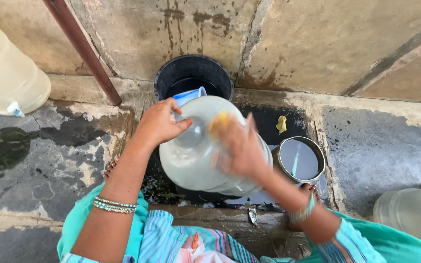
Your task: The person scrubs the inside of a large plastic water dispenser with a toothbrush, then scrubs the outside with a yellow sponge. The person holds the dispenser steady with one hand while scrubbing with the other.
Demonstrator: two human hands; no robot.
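A large translucent water jug lies tilted in front of me over a wet dark washing area. My left hand grips the jug's neck near the top. My right hand, blurred by motion, presses a yellowish scrubber against the jug's shoulder. Bangles circle both of my wrists.
A black bucket with water and a blue mug stands behind the jug. A steel pot with water sits to the right. Two more jugs lie at the far left and lower right. A rusty pipe leans on the wall.
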